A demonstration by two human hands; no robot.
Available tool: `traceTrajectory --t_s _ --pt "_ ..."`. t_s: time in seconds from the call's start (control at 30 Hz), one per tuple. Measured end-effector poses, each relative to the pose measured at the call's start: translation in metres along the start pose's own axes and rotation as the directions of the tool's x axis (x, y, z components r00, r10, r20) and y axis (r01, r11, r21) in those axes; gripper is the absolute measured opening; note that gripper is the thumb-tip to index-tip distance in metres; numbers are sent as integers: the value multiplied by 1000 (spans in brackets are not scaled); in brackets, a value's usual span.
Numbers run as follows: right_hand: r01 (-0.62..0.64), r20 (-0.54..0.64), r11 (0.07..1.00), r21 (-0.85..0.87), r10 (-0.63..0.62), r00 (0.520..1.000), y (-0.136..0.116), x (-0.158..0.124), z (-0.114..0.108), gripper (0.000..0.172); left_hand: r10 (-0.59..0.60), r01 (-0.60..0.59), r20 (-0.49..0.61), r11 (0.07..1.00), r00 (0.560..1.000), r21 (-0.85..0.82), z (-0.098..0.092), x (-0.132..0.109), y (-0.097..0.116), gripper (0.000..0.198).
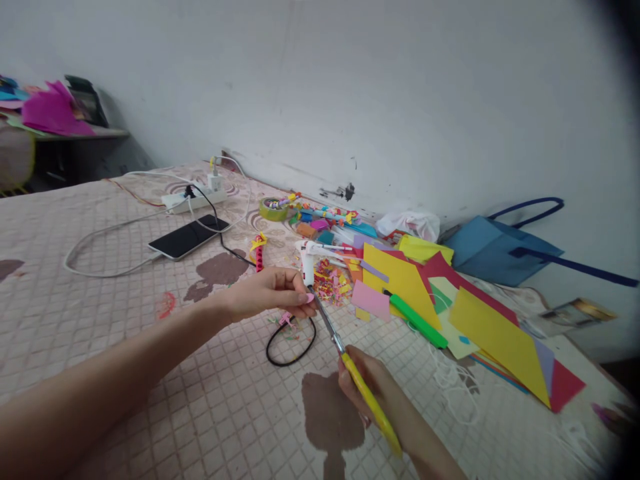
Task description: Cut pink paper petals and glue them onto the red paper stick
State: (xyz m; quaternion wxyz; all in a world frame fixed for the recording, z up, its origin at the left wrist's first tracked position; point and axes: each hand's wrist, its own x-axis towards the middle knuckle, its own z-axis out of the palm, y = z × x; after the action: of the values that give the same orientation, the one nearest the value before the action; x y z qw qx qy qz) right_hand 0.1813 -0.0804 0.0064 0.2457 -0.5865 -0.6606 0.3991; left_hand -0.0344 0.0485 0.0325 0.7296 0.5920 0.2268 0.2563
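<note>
Evidently the small pink piece [311, 298] sat at the fingertips of the left hand [280, 290], above the middle of the surface [240, 407]; thumb and fingers were pinched together on it, the other fingers curled in. The right hand [383, 380] was closed round the yellow handle of the scissors [345, 350], whose blades pointed up at that piece — whether they touched it, or how far they were parted, could not be told.

The piece looked like paper or thin foam: probably next to weightless, soft, easy to crease, and best pinched lightly by its edge, clear of the blades. The scissors seemed stiff and rather heavier, with the handle the sound place to grip.

Just beyond the left hand stood a white device [309, 263], close enough to the blade tips to be knocked. A black cord loop [291, 363] lay below the hands, near pink scraps [287, 319] — a likely snag for anything lowered there. To the right were paper bits [333, 280], a pink sheet [371, 301], a green cutter [417, 321], yellow sheets [505, 340] and loose white string [453, 380].
</note>
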Motion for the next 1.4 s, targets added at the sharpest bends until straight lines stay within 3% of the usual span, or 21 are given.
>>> traceTrajectory --t_s 0.5,0.7,1.13,1.4 --pt "23 -17 999 24 -23 1000 2 3 -1 35 0 0 -6 1000 1000 3 1 -1 1 17" --pt "-6 64 999 51 3 998 4 -2 -2 32 -1 1 -1 1000 1000 -1 1 -1 2 17" --pt "-11 135 999 -50 18 991 -18 -4 -15 29 -28 26 137 1000 990 15 -9 -2 0 14" --pt "-22 141 999 -36 27 990 -12 -3 -14 27 -31 25 163 999 986 39 -10 -3 2 16"
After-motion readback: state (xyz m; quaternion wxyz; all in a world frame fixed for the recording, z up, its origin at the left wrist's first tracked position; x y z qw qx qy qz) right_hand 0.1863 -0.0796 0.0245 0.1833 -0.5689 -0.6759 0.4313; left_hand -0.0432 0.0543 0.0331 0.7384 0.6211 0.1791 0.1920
